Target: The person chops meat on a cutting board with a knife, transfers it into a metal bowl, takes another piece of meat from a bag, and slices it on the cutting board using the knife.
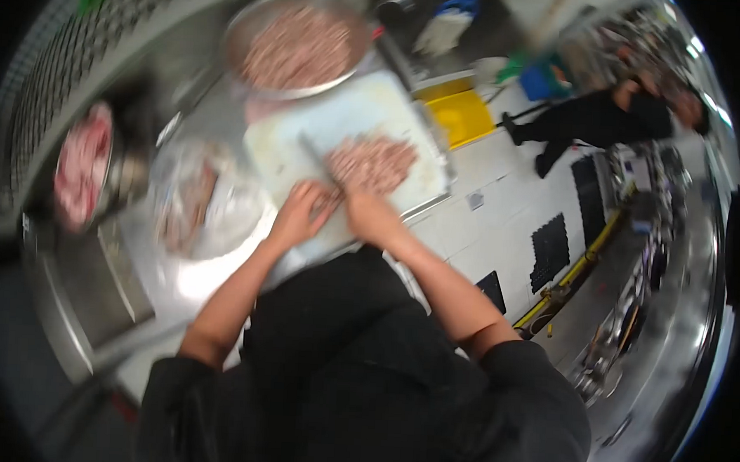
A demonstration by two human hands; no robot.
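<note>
My right hand (pixel 371 217) is closed round the handle of a knife (pixel 314 154), its blurred blade pointing away from me over a white cutting board (pixel 279 148). Beside it, my left hand (pixel 299 211) has its fingers curled on a small piece of meat (pixel 332 200) at the board's near side. A pile of chopped meat (pixel 377 163) lies on the board, just beyond my right hand. Past the far edge stands a large metal bowl (pixel 360 39) filled with cut meat strips (pixel 298 46).
To the left lie a clear plastic bag (pixel 243 213) with meat inside and a bowl of larger pinkish meat (pixel 84 169). A yellow bin (pixel 459 119) stands right of the board. Another person in dark clothes (pixel 606 117) is across the floor, by a metal counter (pixel 671 343).
</note>
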